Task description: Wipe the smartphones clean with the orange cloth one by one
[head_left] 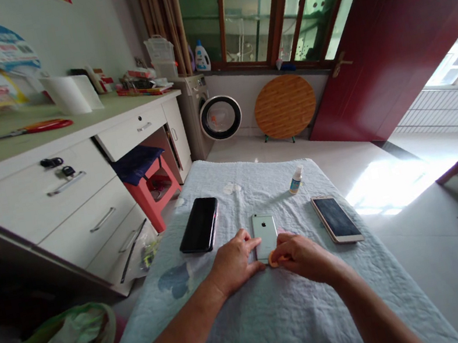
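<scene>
A silver smartphone [265,227] lies back up on the cloth, its dark apple logo showing. My left hand [236,260] steadies it from the left, the index finger at its side edge and the thumb at the bottom corner. Pinched in my right hand [303,254] is a small orange round pad [273,259], pressed against the phone's lower right corner; my fingers cover much of it. A black smartphone [199,225] rests screen up on the left. To the right lies a gold-edged smartphone [336,218], also screen up. Behind them stands a small spray bottle [296,180] with a white cap.
A pale blue quilted cloth [257,332] covers the table. On the left are a white desk [93,183], a red stool [155,193] and a filled waste bin [114,325]. Farther back stand a washing machine [191,107] with its door swung out and a round wooden tabletop [285,105].
</scene>
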Demonstrator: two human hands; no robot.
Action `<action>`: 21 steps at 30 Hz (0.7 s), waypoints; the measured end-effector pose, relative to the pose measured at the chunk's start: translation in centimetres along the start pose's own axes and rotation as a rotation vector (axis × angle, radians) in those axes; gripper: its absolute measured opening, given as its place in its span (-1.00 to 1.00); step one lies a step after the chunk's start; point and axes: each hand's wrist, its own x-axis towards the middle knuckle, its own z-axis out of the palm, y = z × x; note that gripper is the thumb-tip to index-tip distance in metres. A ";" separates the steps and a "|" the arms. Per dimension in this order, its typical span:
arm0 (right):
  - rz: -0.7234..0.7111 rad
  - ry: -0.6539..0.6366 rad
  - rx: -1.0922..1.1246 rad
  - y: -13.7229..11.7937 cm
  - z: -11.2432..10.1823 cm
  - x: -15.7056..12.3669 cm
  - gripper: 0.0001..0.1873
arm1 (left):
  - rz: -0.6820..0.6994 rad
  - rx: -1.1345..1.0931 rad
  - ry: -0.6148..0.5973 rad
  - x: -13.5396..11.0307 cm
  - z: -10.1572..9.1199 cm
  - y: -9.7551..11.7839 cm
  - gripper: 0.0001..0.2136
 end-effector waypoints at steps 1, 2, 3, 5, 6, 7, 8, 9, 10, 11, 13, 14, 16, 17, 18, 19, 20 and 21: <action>0.022 -0.006 0.008 0.3 -0.2 -0.1 -0.73 | -0.003 0.005 -0.002 0.0 0.0 0.0 -0.54; 0.045 -0.004 0.011 0.5 -0.4 -0.2 -0.73 | -0.004 0.008 -0.004 0.0 0.0 0.0 -0.54; 0.063 0.001 0.010 0.8 -0.5 -0.3 -0.73 | -0.003 0.010 -0.004 0.0 0.0 0.0 -0.53; 0.083 0.027 0.006 1.1 -0.6 -0.3 -0.74 | 0.011 0.011 0.004 0.0 0.1 -0.1 -0.52; 0.086 0.045 0.003 1.2 -0.5 -0.2 -0.75 | 0.021 0.011 0.010 0.1 0.1 -0.2 -0.52; 0.086 0.060 -0.002 1.1 -0.4 -0.2 -0.76 | 0.034 0.009 0.014 0.1 0.2 -0.3 -0.52; 0.081 0.074 -0.007 0.9 -0.2 -0.1 -0.77 | 0.046 0.005 0.016 0.1 0.2 -0.4 -0.52; 0.068 0.085 -0.015 0.7 0.1 0.0 -0.77 | 0.058 -0.003 0.017 0.2 0.2 -0.5 -0.51; 0.049 0.095 -0.028 0.4 0.3 0.2 -0.77 | 0.069 -0.013 0.017 0.2 0.3 -0.6 -0.50; 0.023 0.100 -0.043 0.0 0.6 0.3 -0.77 | 0.079 -0.025 0.020 0.3 0.3 -0.6 -0.47; -0.030 0.106 -0.071 -0.7 1.2 0.7 -0.77 | 0.094 -0.049 0.030 0.3 0.2 -0.7 -0.42; -0.050 0.105 -0.082 -0.9 1.6 0.9 -0.78 | 0.096 -0.059 0.033 0.3 0.2 -0.7 -0.39; -0.066 0.112 -0.099 -1.3 2.2 1.3 -0.79 | 0.084 -0.074 0.030 0.4 0.1 -0.5 -0.36; -0.061 0.122 -0.111 -1.4 2.4 1.5 -0.79 | 0.076 -0.079 0.026 0.4 0.0 -0.5 -0.35; -0.051 0.138 -0.127 -1.4 2.7 1.8 -0.80 | 0.069 -0.082 0.019 0.4 0.0 -0.4 -0.33; -0.036 0.163 -0.148 -1.4 2.9 2.0 -0.81 | 0.065 -0.083 0.016 0.4 0.0 -0.4 -0.32; -0.015 0.190 -0.170 -1.3 3.1 2.2 -0.81 | 0.064 -0.084 0.015 0.4 0.0 -0.4 -0.31; 0.005 0.215 -0.188 -1.1 3.2 2.5 -0.81 | 0.065 -0.085 0.015 0.4 0.0 -0.5 -0.29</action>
